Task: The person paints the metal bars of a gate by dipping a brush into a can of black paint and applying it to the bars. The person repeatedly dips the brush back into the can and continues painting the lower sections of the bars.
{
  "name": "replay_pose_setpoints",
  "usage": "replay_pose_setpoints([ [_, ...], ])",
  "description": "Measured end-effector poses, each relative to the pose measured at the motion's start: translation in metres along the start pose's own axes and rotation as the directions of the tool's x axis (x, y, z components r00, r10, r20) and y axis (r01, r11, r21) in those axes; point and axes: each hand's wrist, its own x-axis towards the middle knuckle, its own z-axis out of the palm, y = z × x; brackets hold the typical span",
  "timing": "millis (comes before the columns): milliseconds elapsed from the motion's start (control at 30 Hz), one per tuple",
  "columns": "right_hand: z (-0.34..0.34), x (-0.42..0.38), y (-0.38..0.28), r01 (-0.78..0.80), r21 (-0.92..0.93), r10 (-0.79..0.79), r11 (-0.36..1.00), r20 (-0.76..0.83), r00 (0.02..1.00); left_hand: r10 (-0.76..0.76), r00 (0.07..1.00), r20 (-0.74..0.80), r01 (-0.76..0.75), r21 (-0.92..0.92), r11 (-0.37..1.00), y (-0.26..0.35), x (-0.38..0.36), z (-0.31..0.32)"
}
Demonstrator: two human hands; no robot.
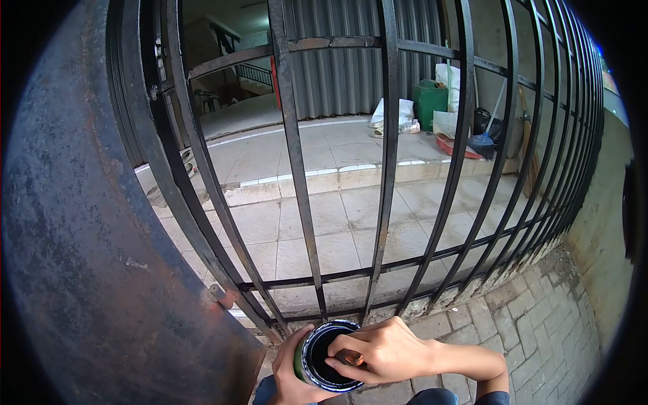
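While the left hand (291,376) cups the round can (300,363) from about seven to ten o'clock on its wall, the right hand (388,351) reaches over the rim from three o'clock, its fingers closed around a brown handle (349,358). The handle's lower end is hidden, so what it carries cannot be told. The can sits at six o'clock in the view—green outside, dark inside, its rim streaked with white and blue.

Just beyond it stand the black bars (311,236) of a fence, running up and around to two o'clock. A dark, rust-marked metal panel (88,223) fills nine o'clock, and brick paving (499,331) lies at four. Behind the bars, a corrugated shutter (337,77) rises at twelve; a green bin (429,104) stands between one and two—a blue broom (482,141) and red dustpan (453,147) near it.
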Motion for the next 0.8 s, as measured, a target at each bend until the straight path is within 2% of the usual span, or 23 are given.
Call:
replay_pose_setpoints([
  [100,-0.014,0.0,-0.003,-0.041,0.049,0.045,0.998,-0.081,0.996,0.035,0.999,0.005,-0.035,-0.024,0.999,-0.002,0.001,0.0],
  [133,-0.023,0.001,-0.008,-0.109,0.108,0.121,0.988,-0.107,0.987,0.042,0.999,0.005,-0.042,-0.045,0.998,-0.001,0.003,0.0],
  [167,-0.028,0.001,-0.007,-0.099,0.143,0.124,0.985,-0.181,0.976,-0.027,1.0,-0.009,0.026,-0.072,0.997,0.004,0.003,0.004],
  [200,-0.032,0.0,-0.007,-0.086,0.176,0.13,0.981,-0.253,0.959,-0.034,0.999,-0.01,0.033,-0.099,0.995,0.005,0.003,0.004],
  [267,-0.042,-0.004,-0.008,-0.157,0.265,0.23,0.952,-0.273,0.934,-0.046,0.999,-0.013,0.044,-0.154,0.987,0.007,0.004,0.006],
  [333,-0.046,-0.009,-0.007,-0.243,0.391,0.352,0.888,-0.235,0.906,-0.034,0.997,-0.067,0.028,-0.087,0.996,0.018,0.009,0.014],
  [500,-0.047,-0.017,-0.005,-0.208,0.267,0.267,0.941,-0.209,0.941,-0.083,0.995,0.047,0.089,-0.132,0.987,0.008,0.007,-0.001],
  [600,-0.049,-0.019,-0.008,-0.196,0.21,0.24,0.958,-0.208,0.948,-0.108,0.993,0.056,0.115,-0.141,0.983,0.005,0.006,-0.002],
  [800,-0.054,-0.023,-0.008,-0.194,0.181,0.234,0.964,-0.236,0.943,-0.061,0.998,0.026,0.062,-0.057,0.996,-0.005,0.002,-0.005],
])
